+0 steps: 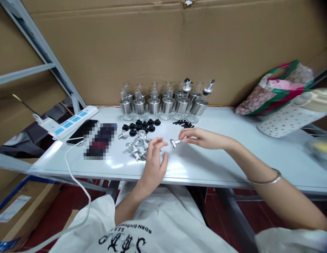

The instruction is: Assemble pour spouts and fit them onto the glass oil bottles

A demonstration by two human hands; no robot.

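Observation:
Between the fingertips of my right hand (199, 138) is a silver metal spout piece (175, 143), its round flange facing left. My left hand (153, 168) has its fingers apart with nothing in them, just left of that piece and beside a pile of similar silver spout pieces (135, 148). Behind the pile lie several black stoppers (145, 124). Several short black tubes (185, 123) lie behind my right hand. Rows of glass bottles with metal sleeves (154, 105) stand at the back, and two at the right carry pourers (207, 88).
On the white table (221, 168), a power strip (76, 121) and a dark phone (81, 131) lie at the left. At the right are a dotted jug (287, 117), a patterned bag (274, 91) and a blurred bowl (321, 149). Cardboard (126, 45) rises behind.

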